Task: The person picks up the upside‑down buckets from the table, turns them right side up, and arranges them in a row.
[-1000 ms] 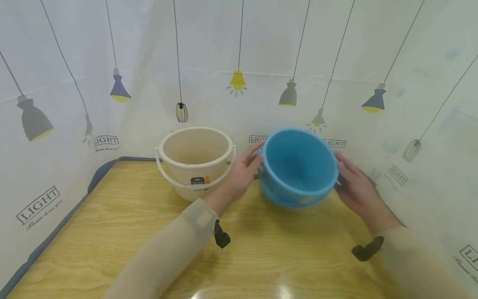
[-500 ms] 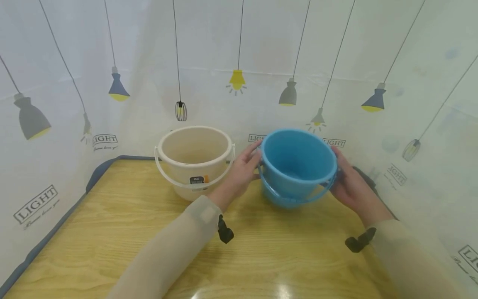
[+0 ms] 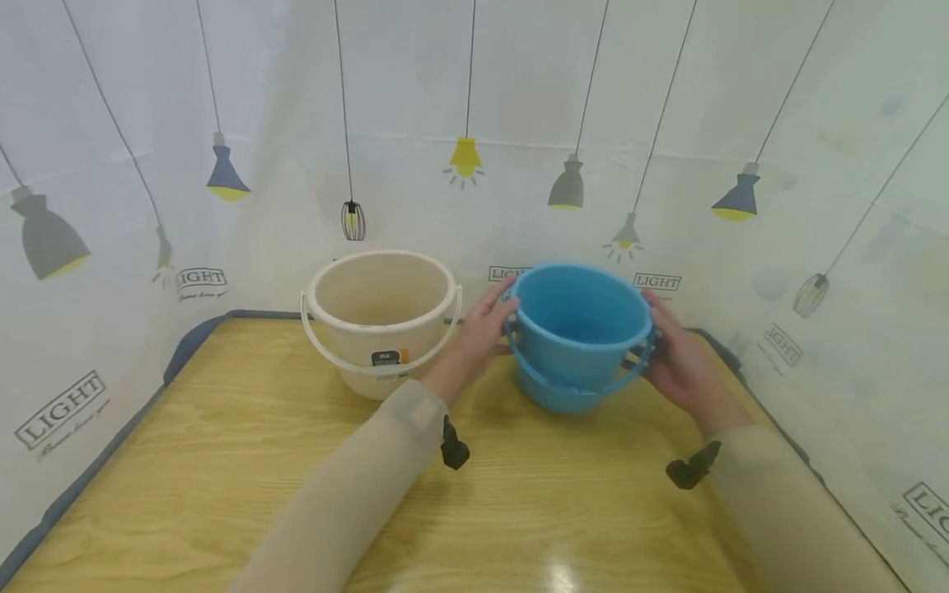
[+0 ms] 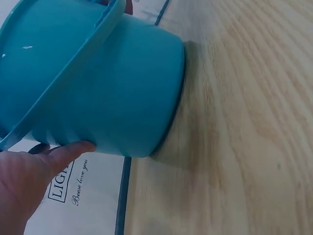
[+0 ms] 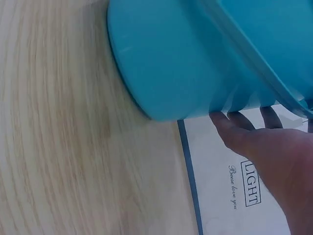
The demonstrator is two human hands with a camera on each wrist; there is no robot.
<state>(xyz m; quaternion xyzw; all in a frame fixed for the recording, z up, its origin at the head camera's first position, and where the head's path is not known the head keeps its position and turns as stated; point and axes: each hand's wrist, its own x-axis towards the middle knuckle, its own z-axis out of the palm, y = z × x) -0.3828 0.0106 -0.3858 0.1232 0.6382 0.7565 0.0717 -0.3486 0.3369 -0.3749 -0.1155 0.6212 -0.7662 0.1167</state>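
A blue bucket [image 3: 563, 362] stands upright on the wooden table, its handle [image 3: 544, 383] hanging down across the front. My left hand [image 3: 478, 333] holds its left side just below the rim, thumb and fingers spread along the wall. On the opposite side my right hand [image 3: 678, 362] holds it, and the right wrist view has its fingertips against the blue wall. The bucket's base shows close to the wood in the left wrist view. To the left of my left hand is a cream bucket [image 3: 359, 346] with a dark label and a white handle lowered in front.
The wooden table [image 3: 222, 461] reaches back to a pale curtain [image 3: 415, 99] printed with hanging lamps and "LIGHT" lettering. More of this curtain encloses the left and right sides. A dark blue edge strip [image 3: 178, 354] runs along the table's border.
The blue bucket has gone from tilted toward me to upright and sits slightly lower. Its handle now hangs lower in front. My right hand has shifted left with it; the cream bucket stays put.
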